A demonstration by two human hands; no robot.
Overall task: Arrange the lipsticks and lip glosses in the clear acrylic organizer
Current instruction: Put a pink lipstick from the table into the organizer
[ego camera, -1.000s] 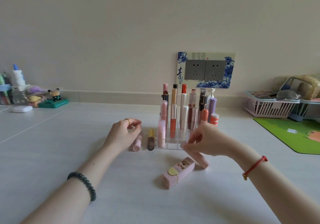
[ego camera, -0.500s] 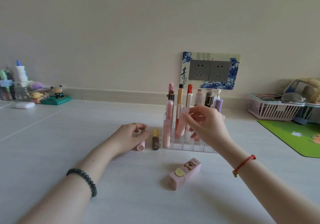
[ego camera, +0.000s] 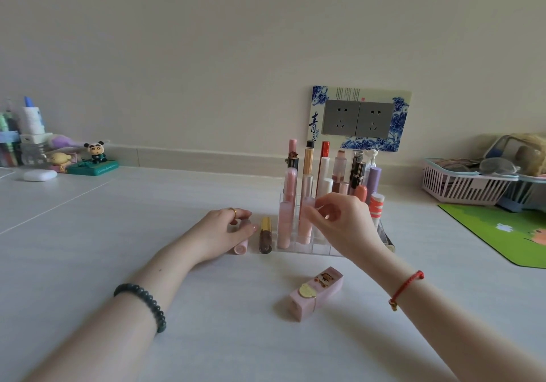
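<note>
Right hand (ego camera: 344,222) pinching the top of a pale pink lip gloss tube (ego camera: 305,222), standing upright in a front-row slot of the clear acrylic organizer (ego camera: 307,247) at mid-table. Left hand (ego camera: 224,229), ring on one finger, curled loosely over a pink lipstick (ego camera: 240,244) lying on the white tabletop (ego camera: 118,234) just left of the organizer; grip on it impossible to confirm. Beside that, a gold-capped brown lip gloss (ego camera: 265,235), also lying flat. Nearer the camera, a pink square-bodied lipstick (ego camera: 316,293) on its side, apart from both hands. Organizer packed with upright tubes in pink, red, white and purple. Behind, a blue-and-white framed double wall socket (ego camera: 359,118); far right, a pink basket (ego camera: 464,185) and green mat (ego camera: 502,231).
</note>
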